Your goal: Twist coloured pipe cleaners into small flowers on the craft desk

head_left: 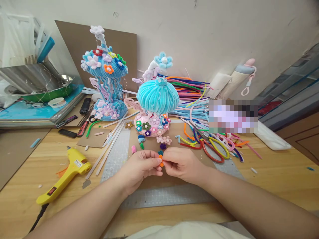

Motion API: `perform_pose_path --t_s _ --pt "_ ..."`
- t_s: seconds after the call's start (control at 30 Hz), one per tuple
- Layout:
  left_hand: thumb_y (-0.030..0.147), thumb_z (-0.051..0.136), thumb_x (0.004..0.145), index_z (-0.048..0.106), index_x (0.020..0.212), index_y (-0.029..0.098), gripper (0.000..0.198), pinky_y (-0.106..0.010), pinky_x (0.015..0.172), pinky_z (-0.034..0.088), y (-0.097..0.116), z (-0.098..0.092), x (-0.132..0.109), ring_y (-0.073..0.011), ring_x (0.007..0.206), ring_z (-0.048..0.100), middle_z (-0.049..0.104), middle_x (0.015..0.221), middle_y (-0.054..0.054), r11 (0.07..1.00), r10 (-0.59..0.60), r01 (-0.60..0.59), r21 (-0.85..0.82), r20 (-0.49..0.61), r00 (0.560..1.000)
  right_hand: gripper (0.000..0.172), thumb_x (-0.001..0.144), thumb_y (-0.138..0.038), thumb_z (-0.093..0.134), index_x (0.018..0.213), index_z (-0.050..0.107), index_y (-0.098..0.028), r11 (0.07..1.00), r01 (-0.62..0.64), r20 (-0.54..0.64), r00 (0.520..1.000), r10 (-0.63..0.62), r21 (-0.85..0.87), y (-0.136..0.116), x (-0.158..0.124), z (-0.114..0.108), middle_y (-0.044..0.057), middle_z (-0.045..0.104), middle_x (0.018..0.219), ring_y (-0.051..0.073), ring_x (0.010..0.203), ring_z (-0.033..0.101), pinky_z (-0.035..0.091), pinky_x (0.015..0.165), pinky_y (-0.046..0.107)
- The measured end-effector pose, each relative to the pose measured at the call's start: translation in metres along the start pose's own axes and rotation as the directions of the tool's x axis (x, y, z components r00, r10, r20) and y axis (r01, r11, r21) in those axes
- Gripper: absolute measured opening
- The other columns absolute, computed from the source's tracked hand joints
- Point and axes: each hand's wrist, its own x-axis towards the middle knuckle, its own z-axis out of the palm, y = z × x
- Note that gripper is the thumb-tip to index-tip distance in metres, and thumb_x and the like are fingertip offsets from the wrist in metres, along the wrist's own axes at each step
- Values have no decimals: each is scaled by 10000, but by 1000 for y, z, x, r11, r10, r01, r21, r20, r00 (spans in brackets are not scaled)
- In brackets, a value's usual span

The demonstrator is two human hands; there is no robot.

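Observation:
An orange pipe-cleaner flower (pixel 161 161) is pinched between my left hand (pixel 142 166) and my right hand (pixel 183 166), both with closed fingers, above a brown cardboard sheet (pixel 154 181). Just behind the fingertips lies a teal flower (pixel 160 153), and a purple flower (pixel 163 146) sits past it. Pink flowers (pixel 164 140), a green piece (pixel 142 146) and a pink piece (pixel 134 149) lie around them. Further back stands a turquoise pipe-cleaner jellyfish (pixel 158 96) on a pink base (pixel 152 127) dotted with small flowers.
A yellow hot glue gun (pixel 67 176) lies at left beside clear glue sticks (pixel 109 149). Red-handled scissors (pixel 211 151) rest among pipe-cleaner pieces at right. A blue flowered jellyfish (pixel 106 66) stands back left. Bundled pipe cleaners (pixel 189 89) lie by the wall. A grey cutting mat (pixel 169 197) is under the cardboard.

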Motion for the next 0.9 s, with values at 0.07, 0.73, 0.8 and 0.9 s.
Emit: perform_pose_path --t_s 0.07,0.73,0.8,0.9 --pt "188 678 697 589 734 110 124 -206 610 500 0 0 0 -70 543 582 623 630 -14 1000 -2 2 0 6 1000 163 778 -123 452 636 504 -181 1000 -2 0 1000 2 16 -1 0 0 -3 479 617 107 593 435 329 549 215" --pt "267 681 649 540 748 123 225 -236 590 442 -1 3 4 -97 590 531 561 661 7 933 215 -175 315 -98 972 161 854 -238 428 748 522 -161 791 -456 184 890 418 407 -11 2 1 -26 514 617 69 481 480 352 440 166" --pt "280 660 664 544 744 124 210 -237 590 427 -2 3 4 -103 601 522 556 660 6 907 231 -180 380 -92 969 169 841 -218 429 710 517 -160 814 -447 174 894 412 370 -11 1 1 -29 498 603 68 483 472 344 446 167" --pt "282 625 697 552 740 127 177 -236 596 405 -5 1 4 -106 612 503 557 664 3 850 270 -202 487 -73 960 148 816 -188 431 695 513 -163 829 -454 174 891 420 326 -9 0 2 -36 479 581 68 480 454 328 443 168"
